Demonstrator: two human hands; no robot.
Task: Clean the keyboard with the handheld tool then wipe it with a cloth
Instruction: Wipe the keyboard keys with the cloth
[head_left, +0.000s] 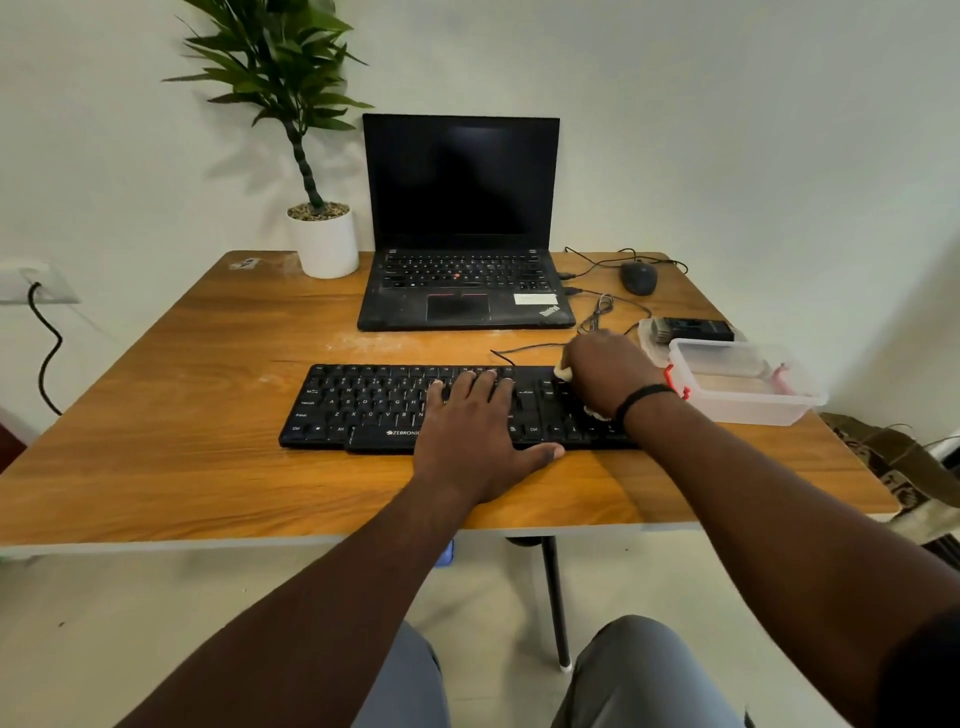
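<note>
The wooden table (182, 415) carries everything, and the black keyboard (363, 405) lies near its front edge, just ahead of the person. Behind the keyboard stands an open black laptop (462, 218) with a dark screen. Behind the keyboard and to its left, at the table's back edge, sits a green plant in a white pot (324, 241). Just beside the keyboard's right end is a clear plastic box (748, 384) with red clips, and behind that box, further from the keyboard, lies the dark handheld tool (696, 330), its bristled end showing. Behind the keyboard's right end and well apart from it, a dark mouse (639, 277) rests near the back edge, with thin black cables running between it, the laptop and the keyboard.

The left hand (478, 426) lies flat on the middle of the keyboard, fingers straight and spread across the keys, thumb at the front edge. The right hand (608, 371) is over the keyboard's right end, fingers curled down around a pale cloth (563, 372) that peeks out at the upper keys and again beneath the wrist; a black band circles that wrist.
</note>
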